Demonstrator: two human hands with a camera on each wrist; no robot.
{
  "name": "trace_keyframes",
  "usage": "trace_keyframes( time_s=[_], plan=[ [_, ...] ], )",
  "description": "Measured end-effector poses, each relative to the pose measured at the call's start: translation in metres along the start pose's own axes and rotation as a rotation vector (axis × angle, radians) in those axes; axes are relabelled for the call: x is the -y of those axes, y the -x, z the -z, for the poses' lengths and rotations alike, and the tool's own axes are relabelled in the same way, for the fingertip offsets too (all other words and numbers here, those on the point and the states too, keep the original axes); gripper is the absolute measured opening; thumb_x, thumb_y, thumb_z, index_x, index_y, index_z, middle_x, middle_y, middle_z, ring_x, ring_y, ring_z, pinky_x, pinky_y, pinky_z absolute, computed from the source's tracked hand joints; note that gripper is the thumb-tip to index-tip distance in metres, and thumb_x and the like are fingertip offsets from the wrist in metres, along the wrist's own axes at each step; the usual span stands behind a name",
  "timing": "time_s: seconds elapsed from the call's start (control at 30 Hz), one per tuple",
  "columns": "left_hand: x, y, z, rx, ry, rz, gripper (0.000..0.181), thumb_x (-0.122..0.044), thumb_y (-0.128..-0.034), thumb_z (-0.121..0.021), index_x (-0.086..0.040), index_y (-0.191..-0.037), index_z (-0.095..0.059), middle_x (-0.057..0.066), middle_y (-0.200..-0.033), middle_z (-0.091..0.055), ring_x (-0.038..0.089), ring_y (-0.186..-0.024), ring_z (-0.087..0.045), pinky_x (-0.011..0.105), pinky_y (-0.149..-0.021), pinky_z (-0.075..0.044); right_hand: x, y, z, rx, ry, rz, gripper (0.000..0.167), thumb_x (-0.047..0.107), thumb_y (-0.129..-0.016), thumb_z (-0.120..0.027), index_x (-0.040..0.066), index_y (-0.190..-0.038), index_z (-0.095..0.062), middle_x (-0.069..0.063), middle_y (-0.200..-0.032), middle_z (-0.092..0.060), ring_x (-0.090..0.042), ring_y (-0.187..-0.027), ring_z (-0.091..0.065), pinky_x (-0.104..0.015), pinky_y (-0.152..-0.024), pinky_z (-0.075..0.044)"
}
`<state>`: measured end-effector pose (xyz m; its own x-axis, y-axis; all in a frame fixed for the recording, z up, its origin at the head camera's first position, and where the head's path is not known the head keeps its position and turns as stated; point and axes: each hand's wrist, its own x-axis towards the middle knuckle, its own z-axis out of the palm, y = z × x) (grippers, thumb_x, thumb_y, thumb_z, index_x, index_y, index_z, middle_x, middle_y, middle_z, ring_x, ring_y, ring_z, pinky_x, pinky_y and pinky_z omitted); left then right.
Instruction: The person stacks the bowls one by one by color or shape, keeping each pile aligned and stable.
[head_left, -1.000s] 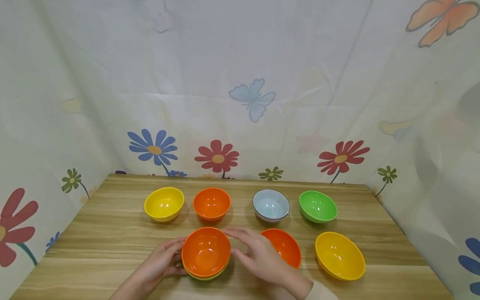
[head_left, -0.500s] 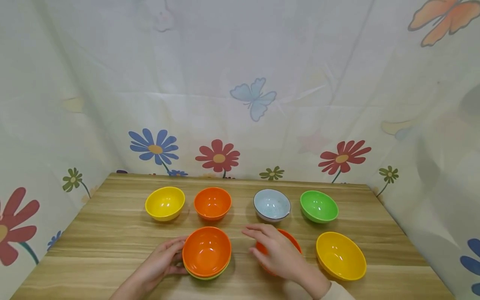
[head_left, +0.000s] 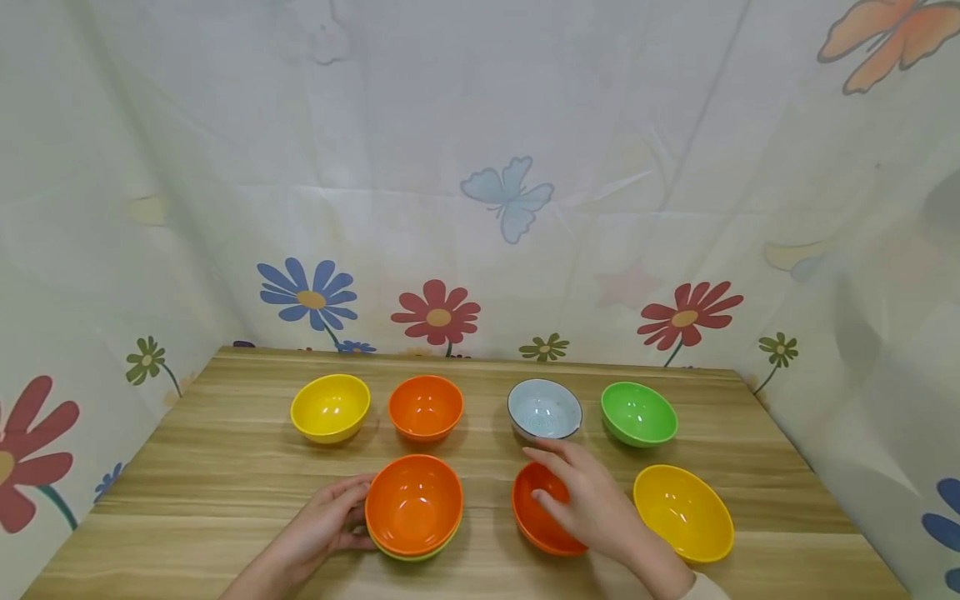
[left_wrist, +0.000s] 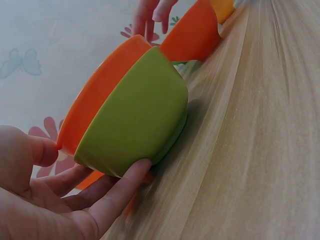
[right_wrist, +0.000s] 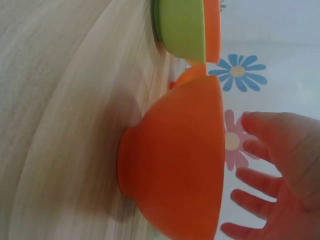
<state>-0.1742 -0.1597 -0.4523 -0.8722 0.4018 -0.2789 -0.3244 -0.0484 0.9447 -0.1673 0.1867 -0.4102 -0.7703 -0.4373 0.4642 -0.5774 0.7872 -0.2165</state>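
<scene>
In the head view, an orange bowl (head_left: 414, 504) sits nested in a yellow-green bowl (head_left: 417, 557) at the front. My left hand (head_left: 324, 527) holds this pair from its left side. The left wrist view shows the thumb at the orange rim and the other fingers along the yellow-green bowl's (left_wrist: 137, 112) outside. My right hand (head_left: 592, 504) is over a second orange bowl (head_left: 540, 521) further right, partly covering it. In the right wrist view, the loosely bent, spread fingers (right_wrist: 255, 182) stand beyond that bowl's (right_wrist: 177, 160) rim, with a gap visible and nothing held.
Along the back of the wooden table (head_left: 225, 467) stand a yellow bowl (head_left: 330, 408), another orange bowl (head_left: 425, 408), a pale blue dark-rimmed bowl (head_left: 544, 408) and a green bowl (head_left: 638, 414). A larger yellow bowl (head_left: 682, 512) stands at the front right, beside my right forearm.
My right hand has left the side of the nested bowls and moved right, over the second orange bowl. My left hand and the nested bowls stay in place.
</scene>
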Motion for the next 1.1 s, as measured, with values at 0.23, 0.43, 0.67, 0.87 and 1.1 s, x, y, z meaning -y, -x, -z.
trace_keyframes(
  time_s=[0.23,0.43,0.67,0.87,1.1],
  plan=[
    [0.002,-0.001,0.000,-0.002,0.007,0.007,0.062,-0.032,-0.0969,-0.043,0.010,-0.139,-0.027,0.023,-0.133,-0.046,0.021,-0.102,-0.060,0.045,-0.080,-0.053,-0.005,0.007,0.004,0.012,0.028,-0.065,0.056,0.022,-0.071,-0.078,0.014,-0.123,-0.059,-0.008,-0.127,-0.053,-0.027,-0.112,-0.053,-0.046,-0.090,-0.047],
    [0.003,0.000,0.001,-0.008,0.006,-0.001,0.062,-0.032,-0.0972,-0.042,0.010,-0.139,-0.026,0.024,-0.135,-0.044,0.021,-0.103,-0.060,0.046,-0.080,-0.053,-0.007,0.014,0.007,0.005,0.049,-0.134,0.060,0.020,-0.069,-0.080,0.015,-0.124,-0.057,-0.010,-0.127,-0.053,-0.030,-0.111,-0.053,-0.048,-0.087,-0.049],
    [0.002,0.000,0.000,-0.012,-0.003,-0.004,0.060,-0.031,-0.0976,-0.041,0.011,-0.138,-0.027,0.024,-0.133,-0.046,0.021,-0.101,-0.060,0.045,-0.079,-0.053,-0.008,0.018,0.013,0.038,0.027,-0.261,0.064,0.021,-0.070,-0.079,0.014,-0.128,-0.054,-0.013,-0.129,-0.052,-0.033,-0.112,-0.052,-0.050,-0.087,-0.048],
    [0.002,0.000,0.000,-0.012,-0.003,-0.001,0.059,-0.031,-0.0978,-0.041,0.010,-0.138,-0.027,0.022,-0.132,-0.048,0.021,-0.101,-0.061,0.045,-0.079,-0.053,-0.009,0.020,0.017,0.025,0.044,-0.282,0.066,0.021,-0.069,-0.080,0.012,-0.128,-0.053,-0.015,-0.125,-0.053,-0.034,-0.107,-0.055,-0.051,-0.084,-0.049],
    [0.002,-0.001,0.001,-0.009,-0.002,-0.004,0.059,-0.031,-0.0978,-0.041,0.011,-0.138,-0.028,0.022,-0.132,-0.048,0.021,-0.101,-0.060,0.045,-0.079,-0.053,-0.012,0.019,0.016,0.013,0.065,-0.328,0.062,0.020,-0.070,-0.078,0.008,-0.126,-0.054,-0.016,-0.110,-0.058,-0.032,-0.091,-0.061,-0.047,-0.074,-0.053]
  ],
)
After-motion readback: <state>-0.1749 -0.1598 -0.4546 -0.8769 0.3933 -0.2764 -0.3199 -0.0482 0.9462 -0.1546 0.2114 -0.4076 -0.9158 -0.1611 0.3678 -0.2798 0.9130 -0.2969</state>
